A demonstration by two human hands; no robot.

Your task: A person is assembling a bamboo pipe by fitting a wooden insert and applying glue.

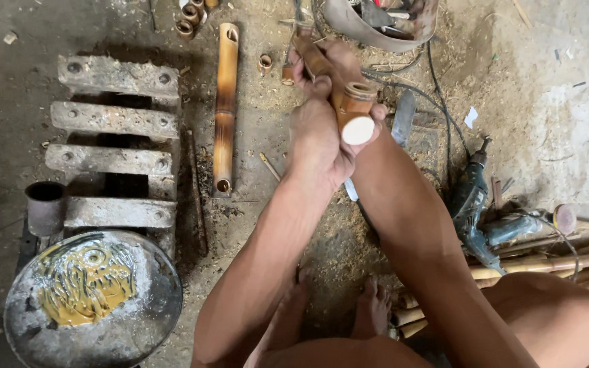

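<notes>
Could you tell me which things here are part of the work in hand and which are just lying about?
In hand:
- bamboo piece, gripped by both hands
- left hand
- right hand

Lying about:
- long bamboo tube
- power drill
- round lid with yellow paste
- bamboo sticks
- metal bowl of tools

This is a rough, floor-level workshop for bamboo work. The concrete floor (547,88) is bare and strewn with sawdust and shavings. A long cut bamboo tube (225,109) lies near the top edge of the floor, with short cut rings (189,15) beside it, and a bundle of thin bamboo sticks (567,262) is piled at the right edge. A power drill (475,211) with its cable rests beside them, and a bowl of tools (383,24) sits at the top.
</notes>
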